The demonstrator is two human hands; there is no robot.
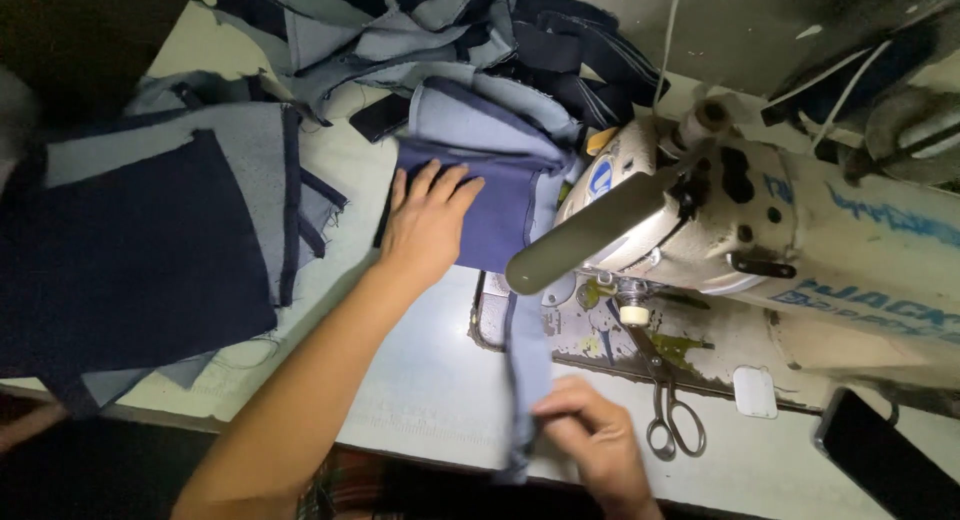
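Note:
My left hand lies flat, fingers spread, on a dark blue denim piece just behind the head of a white sewing machine. A narrow light blue denim strip runs from under the machine head toward me. My right hand pinches the near end of that strip between thumb and fingers at the table's front edge. The needle area is hidden behind the machine's grey cylindrical part.
A stack of dark denim panels lies at the left. More denim pieces are heaped at the back. Scissors lie on the pale table right of my right hand. A dark phone rests at the far right.

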